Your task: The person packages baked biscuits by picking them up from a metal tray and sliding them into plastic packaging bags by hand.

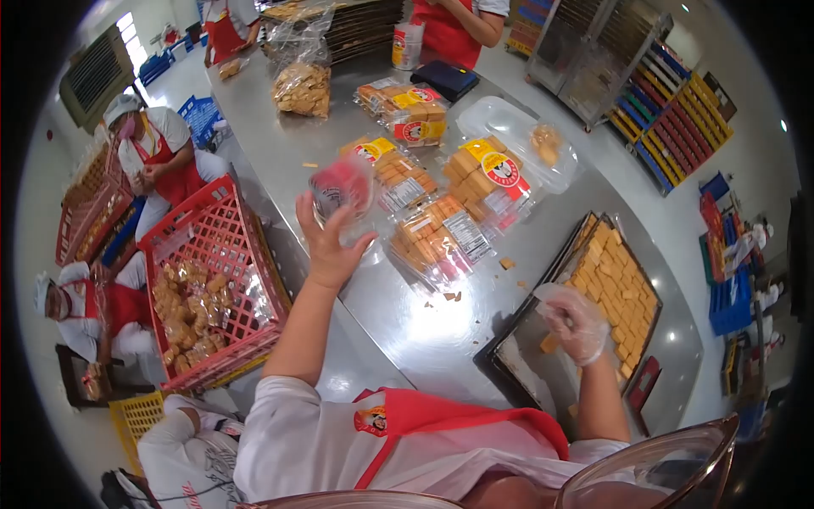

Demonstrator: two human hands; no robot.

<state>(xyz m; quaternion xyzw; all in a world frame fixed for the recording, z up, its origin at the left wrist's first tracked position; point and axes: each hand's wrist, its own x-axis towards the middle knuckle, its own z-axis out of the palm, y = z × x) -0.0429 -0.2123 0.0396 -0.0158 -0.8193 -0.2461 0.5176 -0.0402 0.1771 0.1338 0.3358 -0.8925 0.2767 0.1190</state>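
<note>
My bare left hand (332, 248) has its fingers spread, just below a clear plastic item (341, 182) with red and barcode-like printing. That item is blurred, and I cannot tell whether my fingertips touch it. In a clear plastic glove, my right hand (577, 324) is curled over the near part of a metal tray (509, 360); anything inside its fingers is hidden. Rows of rectangular biscuits (615, 293) fill the tray's far part, and a loose biscuit (549, 343) lies below my right hand. Between my hands are packs of biscuits (441, 237) with yellow-red labels.
A red crate (212, 339) holding bagged round goods stands left of the steel table (381, 322). Crumbs (445, 297) lie on the tabletop. Farther back are a bag of broken biscuits (303, 89), a clear plastic container (555, 170) and co-workers in red aprons (165, 161).
</note>
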